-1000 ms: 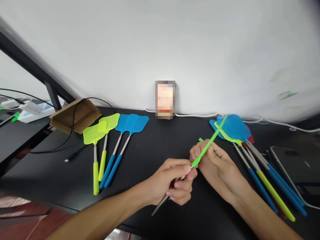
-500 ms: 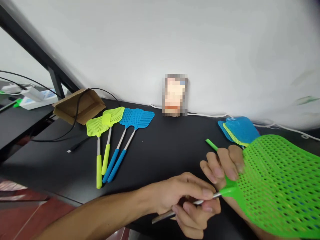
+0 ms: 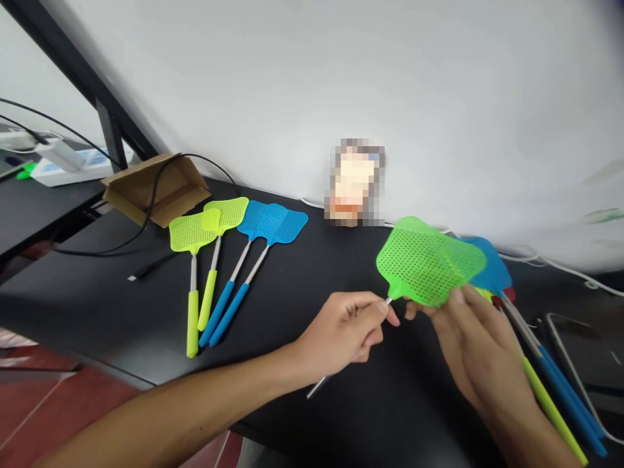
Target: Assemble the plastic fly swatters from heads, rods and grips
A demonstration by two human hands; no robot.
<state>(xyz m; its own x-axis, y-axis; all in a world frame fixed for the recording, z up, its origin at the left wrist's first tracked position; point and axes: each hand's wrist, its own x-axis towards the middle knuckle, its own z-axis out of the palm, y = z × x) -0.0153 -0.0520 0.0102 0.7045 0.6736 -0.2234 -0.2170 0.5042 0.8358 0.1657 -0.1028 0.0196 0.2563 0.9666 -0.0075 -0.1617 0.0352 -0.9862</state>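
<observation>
One green swatter [image 3: 424, 263] has been swung clear of the right forearm [image 3: 519, 409] and is held above the table [image 3: 322, 273]; its shaft [image 3: 318, 387] is pinched by the left hand [image 3: 348, 328]. Its edge is met by the right hand [image 3: 475, 341], whose grip cannot be told; handling seems unfinished.

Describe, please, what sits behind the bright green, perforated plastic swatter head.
Past its right edge, part of a flat blue plastic swatter head shows. The green head covers the blue one's left side, and whatever else is directly behind cannot be clearly seen.
</observation>
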